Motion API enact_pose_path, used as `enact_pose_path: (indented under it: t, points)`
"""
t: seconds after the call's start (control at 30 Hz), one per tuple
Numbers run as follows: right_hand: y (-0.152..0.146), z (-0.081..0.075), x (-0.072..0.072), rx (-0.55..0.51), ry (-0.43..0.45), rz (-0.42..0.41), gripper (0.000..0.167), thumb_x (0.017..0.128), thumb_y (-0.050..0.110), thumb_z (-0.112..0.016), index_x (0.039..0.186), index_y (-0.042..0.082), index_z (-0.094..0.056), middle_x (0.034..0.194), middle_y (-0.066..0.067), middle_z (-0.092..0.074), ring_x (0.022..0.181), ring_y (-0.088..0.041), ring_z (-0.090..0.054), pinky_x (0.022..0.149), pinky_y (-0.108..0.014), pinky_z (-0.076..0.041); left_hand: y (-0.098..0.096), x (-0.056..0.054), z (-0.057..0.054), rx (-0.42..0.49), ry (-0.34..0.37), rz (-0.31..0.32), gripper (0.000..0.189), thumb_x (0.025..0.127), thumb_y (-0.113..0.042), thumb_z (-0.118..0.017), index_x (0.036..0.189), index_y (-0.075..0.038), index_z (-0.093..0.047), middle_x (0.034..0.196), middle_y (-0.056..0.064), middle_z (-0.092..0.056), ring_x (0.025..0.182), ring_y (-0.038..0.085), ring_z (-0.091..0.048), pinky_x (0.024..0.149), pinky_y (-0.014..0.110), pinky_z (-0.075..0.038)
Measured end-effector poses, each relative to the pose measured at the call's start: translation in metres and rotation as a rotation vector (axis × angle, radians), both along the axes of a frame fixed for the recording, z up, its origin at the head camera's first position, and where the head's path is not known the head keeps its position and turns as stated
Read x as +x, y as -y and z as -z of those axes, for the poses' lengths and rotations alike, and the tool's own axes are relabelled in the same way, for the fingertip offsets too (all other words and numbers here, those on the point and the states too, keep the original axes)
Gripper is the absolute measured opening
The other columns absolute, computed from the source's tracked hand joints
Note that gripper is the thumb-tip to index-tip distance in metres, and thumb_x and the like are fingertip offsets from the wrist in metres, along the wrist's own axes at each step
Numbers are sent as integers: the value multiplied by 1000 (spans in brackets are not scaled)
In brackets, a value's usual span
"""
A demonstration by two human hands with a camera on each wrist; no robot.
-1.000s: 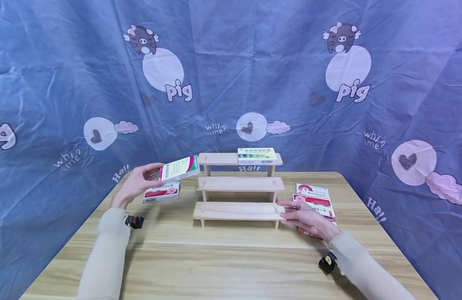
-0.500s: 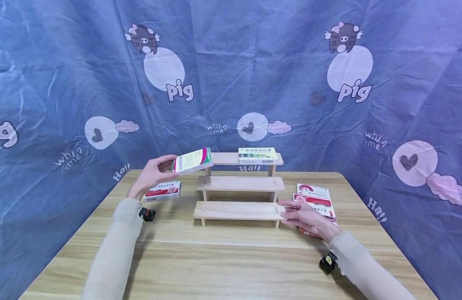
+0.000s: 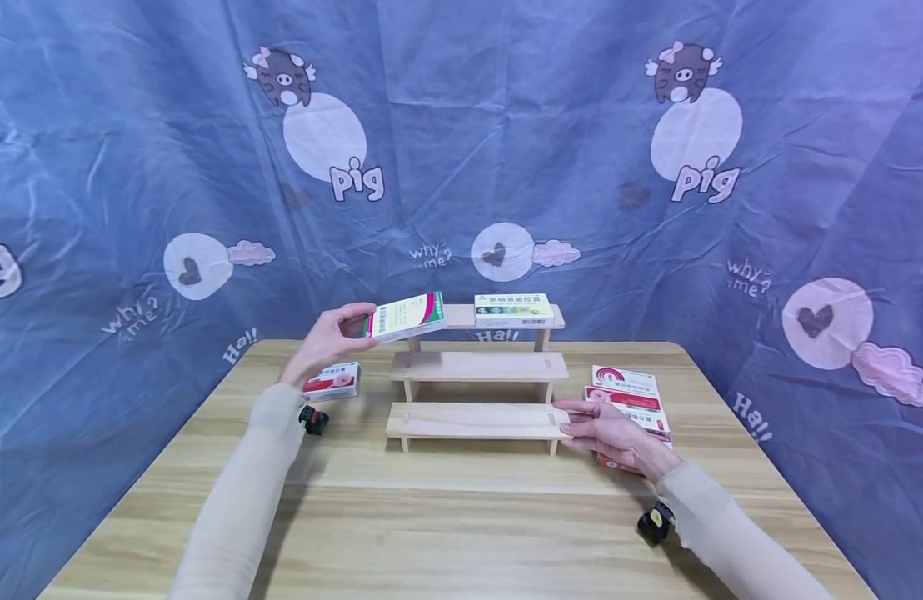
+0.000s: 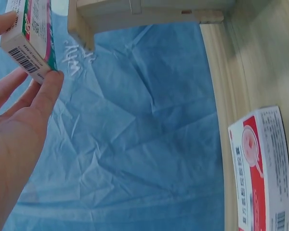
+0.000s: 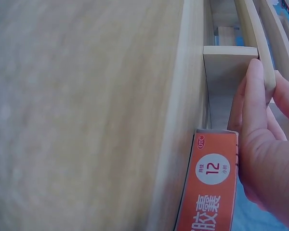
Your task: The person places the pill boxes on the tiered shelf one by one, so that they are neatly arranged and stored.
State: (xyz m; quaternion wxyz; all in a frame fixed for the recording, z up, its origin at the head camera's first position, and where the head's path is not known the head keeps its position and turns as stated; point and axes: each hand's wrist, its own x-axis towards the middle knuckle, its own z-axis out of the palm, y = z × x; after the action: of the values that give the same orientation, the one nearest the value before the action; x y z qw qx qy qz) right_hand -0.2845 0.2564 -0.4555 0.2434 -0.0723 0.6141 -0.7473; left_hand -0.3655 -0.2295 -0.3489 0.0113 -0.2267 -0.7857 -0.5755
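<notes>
My left hand (image 3: 329, 339) pinches a white medicine box (image 3: 405, 317) with green and magenta ends, between thumb and fingers. The box is tilted and overlaps the left end of the top shelf in the head view; whether it touches the wood I cannot tell. A three-step wooden rack (image 3: 472, 421) stands in the middle. My right hand (image 3: 611, 435) grips the right end of its lowest step, thumb above and fingers below, as the right wrist view shows. On the top step's right side lies a green and white medicine box (image 3: 512, 309).
A red and white medicine box (image 3: 334, 382) lies on the table (image 3: 431, 533) left of the rack, partly behind the left wrist. Several red and white boxes (image 3: 625, 392) lie to the right, with an orange box (image 5: 212, 178) beside the right hand. A blue curtain (image 3: 446, 125) hangs behind.
My left hand has carried the green and magenta medicine box rightward and up, from above the left box to the top step's left end. The right hand has stayed on the rack.
</notes>
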Motion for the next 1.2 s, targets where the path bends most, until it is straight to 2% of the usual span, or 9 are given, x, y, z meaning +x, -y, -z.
enact_pose_path:
  t: [0.2,0.33,0.57,0.8,1.07,1.2]
  points:
    - [2,0,-1,-8,2,-2,63,94,-9,-54,150,-9,-26,116,-10,-65,104,-20,-67,94,-35,-57,-10,-6,2,19,-21,8,62,81,1,-75,138,1,-51,141,22,-51,132,36,-50,91,19,-55]
    - [2,-1,0,0,4,6,61,94,-9,-53,149,-8,-28,115,-10,-65,104,-20,-67,94,-35,-57,-15,-9,1,24,-9,5,62,81,2,-75,138,2,-51,144,22,-49,133,36,-48,91,20,-55]
    - [0,1,2,5,-14,4,59,94,-10,-53,148,-8,-31,117,-11,-63,103,-21,-67,95,-35,-56,-25,-17,-4,-27,-9,15,61,81,-1,-76,137,1,-52,145,21,-49,133,36,-49,91,23,-56]
    - [-1,4,1,65,-42,15,58,93,-8,-55,147,-7,-34,119,-9,-64,105,-17,-66,95,-34,-56,-35,-26,-6,-50,-4,54,57,81,2,-75,134,3,-54,143,21,-51,133,37,-49,99,28,-53]
    - [-1,4,0,75,-64,-12,62,94,-7,-55,149,-10,-27,115,-6,-65,103,-15,-66,93,-30,-57,-44,-34,-9,-83,2,57,56,82,1,-75,134,2,-54,142,18,-52,132,34,-50,105,36,-49]
    - [-1,3,0,74,-64,-3,60,94,-7,-55,148,-9,-29,113,-5,-67,102,-15,-67,92,-29,-58,-45,-37,-10,-90,22,51,58,81,1,-75,135,3,-53,140,20,-53,132,34,-50,107,37,-47]
